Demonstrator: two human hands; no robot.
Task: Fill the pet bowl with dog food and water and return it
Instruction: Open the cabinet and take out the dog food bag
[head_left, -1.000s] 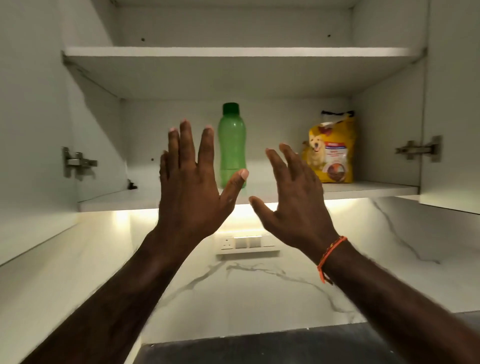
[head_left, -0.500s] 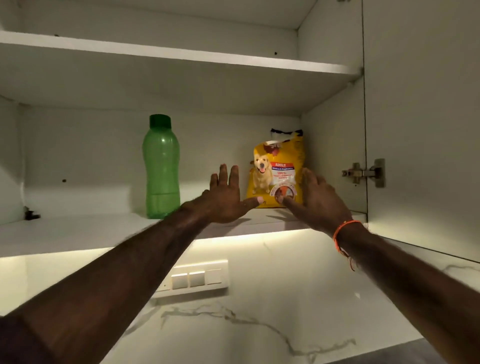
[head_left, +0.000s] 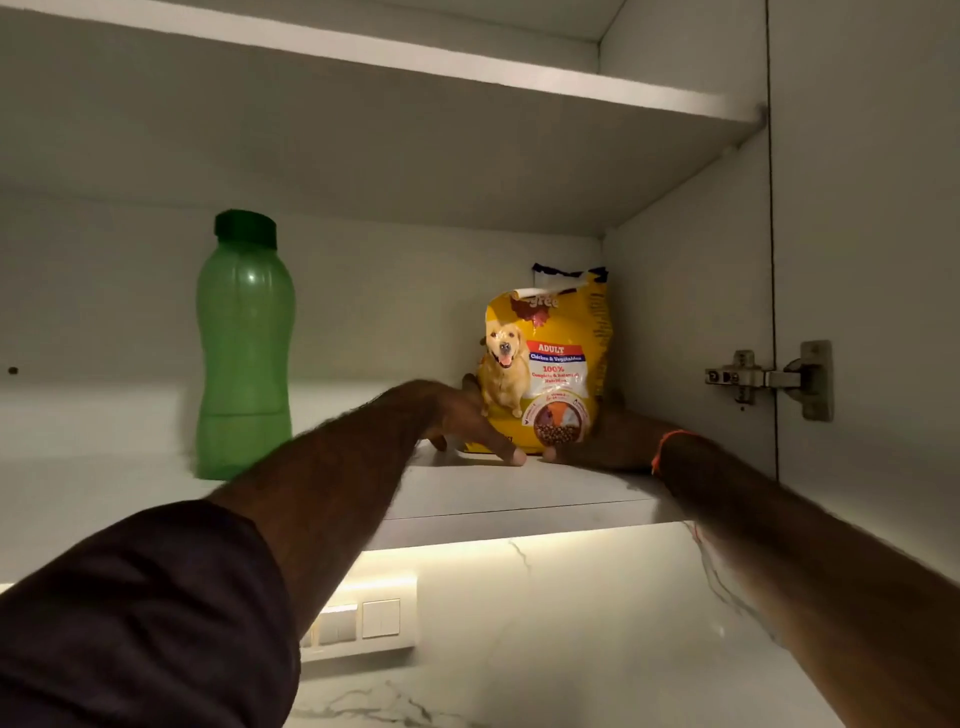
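Note:
A yellow dog food bag (head_left: 545, 364) with a dog picture stands upright at the right end of the lower cupboard shelf (head_left: 493, 493). My left hand (head_left: 462, 421) clasps its lower left side, thumb across the front of the base. My right hand (head_left: 608, 436), with an orange wristband, clasps the lower right side, its thumb meeting the left one. The fingers of both hands are hidden behind the bag. A green water bottle (head_left: 244, 353) with a dark green cap stands to the left on the same shelf. No pet bowl is in view.
The cupboard's right wall is close beside the bag, with a metal hinge (head_left: 769, 379) and the open door (head_left: 872, 208) to the right. An upper shelf (head_left: 467, 62) runs overhead. Below are a lit marble backsplash and a switch panel (head_left: 363, 623).
Both hands have reached further into the cupboard, from open in front of the shelf to closed around the base of the dog food bag. The view has come closer.

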